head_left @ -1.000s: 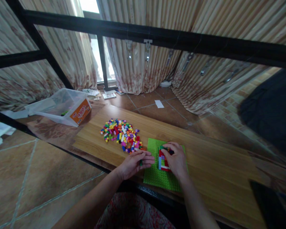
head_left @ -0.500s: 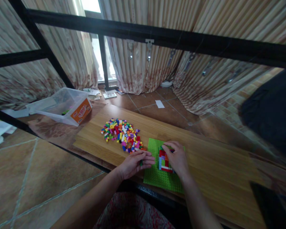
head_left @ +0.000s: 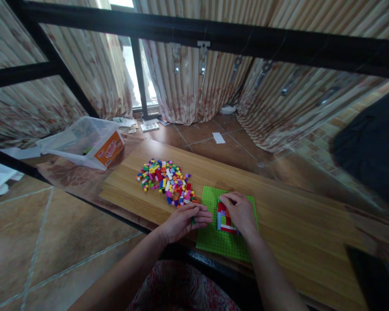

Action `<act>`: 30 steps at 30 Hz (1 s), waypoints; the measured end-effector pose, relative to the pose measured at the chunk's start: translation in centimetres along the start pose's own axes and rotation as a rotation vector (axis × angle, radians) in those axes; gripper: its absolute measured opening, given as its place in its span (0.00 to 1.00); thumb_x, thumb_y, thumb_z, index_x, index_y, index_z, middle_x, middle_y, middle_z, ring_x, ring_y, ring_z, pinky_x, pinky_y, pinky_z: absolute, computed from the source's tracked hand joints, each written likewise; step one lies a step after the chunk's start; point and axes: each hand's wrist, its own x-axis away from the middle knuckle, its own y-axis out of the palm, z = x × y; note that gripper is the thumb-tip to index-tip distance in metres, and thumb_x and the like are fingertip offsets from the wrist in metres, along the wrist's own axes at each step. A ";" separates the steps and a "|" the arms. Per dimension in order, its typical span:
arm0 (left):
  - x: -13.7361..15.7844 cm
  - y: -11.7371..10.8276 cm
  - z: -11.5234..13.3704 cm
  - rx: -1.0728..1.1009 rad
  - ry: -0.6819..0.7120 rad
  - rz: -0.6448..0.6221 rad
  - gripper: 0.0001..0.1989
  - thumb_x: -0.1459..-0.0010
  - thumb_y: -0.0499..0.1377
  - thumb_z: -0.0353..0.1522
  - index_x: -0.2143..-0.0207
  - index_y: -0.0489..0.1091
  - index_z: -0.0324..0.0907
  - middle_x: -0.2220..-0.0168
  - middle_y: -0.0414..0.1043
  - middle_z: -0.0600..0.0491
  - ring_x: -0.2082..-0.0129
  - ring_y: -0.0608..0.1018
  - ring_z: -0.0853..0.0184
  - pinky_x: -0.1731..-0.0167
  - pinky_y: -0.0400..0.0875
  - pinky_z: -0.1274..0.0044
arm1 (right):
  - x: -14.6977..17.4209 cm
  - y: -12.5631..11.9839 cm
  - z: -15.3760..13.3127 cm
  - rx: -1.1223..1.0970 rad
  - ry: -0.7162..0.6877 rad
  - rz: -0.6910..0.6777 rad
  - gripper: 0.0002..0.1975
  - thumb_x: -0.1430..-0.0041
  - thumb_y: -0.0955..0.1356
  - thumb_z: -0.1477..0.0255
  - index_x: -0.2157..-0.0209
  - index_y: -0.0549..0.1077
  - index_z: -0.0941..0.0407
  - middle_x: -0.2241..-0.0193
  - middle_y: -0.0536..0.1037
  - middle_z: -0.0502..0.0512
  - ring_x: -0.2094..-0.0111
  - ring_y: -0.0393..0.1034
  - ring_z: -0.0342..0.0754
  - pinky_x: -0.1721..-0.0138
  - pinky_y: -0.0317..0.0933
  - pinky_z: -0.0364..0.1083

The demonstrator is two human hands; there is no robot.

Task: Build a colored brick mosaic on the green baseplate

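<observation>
My left hand is turned palm up, fingers stretched out, beside the left edge of a green studded baseplate. A small dark green toy brick lies in that palm. On the baseplate sits a low build of toy bricks in red, white, light blue, purple and green. My right hand bends over the far right part of this build, its fingers closed together at the far edge. Whatever is between those fingertips is hidden.
Loose toy bricks in many colours lie piled left of the baseplate on the wooden board. A clear plastic bin with an orange label stands at the far left. Beyond the board run a black metal frame and curtains.
The view has shifted slightly. My right hand has moved very little at the build's far edge, and my left hand holds the same palm-up pose with the green brick.
</observation>
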 end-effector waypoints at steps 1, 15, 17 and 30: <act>0.0 0.0 0.0 0.000 0.000 -0.002 0.10 0.41 0.61 0.32 0.59 0.73 0.34 0.58 0.78 0.38 0.59 0.81 0.61 0.59 0.73 0.74 | 0.0 0.0 0.0 -0.001 -0.001 0.000 0.16 0.41 0.65 0.57 0.71 0.80 0.52 0.69 0.81 0.55 0.64 0.72 0.52 0.56 0.61 0.52; 0.0 0.1 -0.5 -0.013 0.053 0.037 0.17 0.39 0.58 0.41 0.59 0.72 0.34 0.60 0.78 0.39 0.61 0.80 0.63 0.60 0.73 0.75 | 0.7 -1.1 -0.6 -0.131 0.063 0.172 0.19 0.36 0.61 0.59 0.62 0.78 0.55 0.61 0.81 0.59 0.58 0.73 0.52 0.53 0.63 0.52; -0.1 0.1 -0.5 -0.002 0.045 0.022 0.20 0.39 0.56 0.44 0.59 0.71 0.34 0.60 0.77 0.39 0.61 0.80 0.63 0.60 0.73 0.75 | 1.6 -1.3 -1.6 -0.097 0.007 0.219 0.18 0.35 0.61 0.60 0.62 0.78 0.55 0.60 0.80 0.59 0.58 0.73 0.53 0.52 0.62 0.53; -0.2 -0.1 -0.5 -0.055 0.055 -0.052 0.28 0.39 0.50 0.53 0.61 0.73 0.38 0.64 0.77 0.48 0.61 0.78 0.67 0.62 0.71 0.79 | 5.6 4.1 -6.9 0.166 -0.252 -0.006 0.08 0.40 0.67 0.73 0.62 0.78 0.52 0.64 0.77 0.55 0.60 0.66 0.53 0.56 0.60 0.52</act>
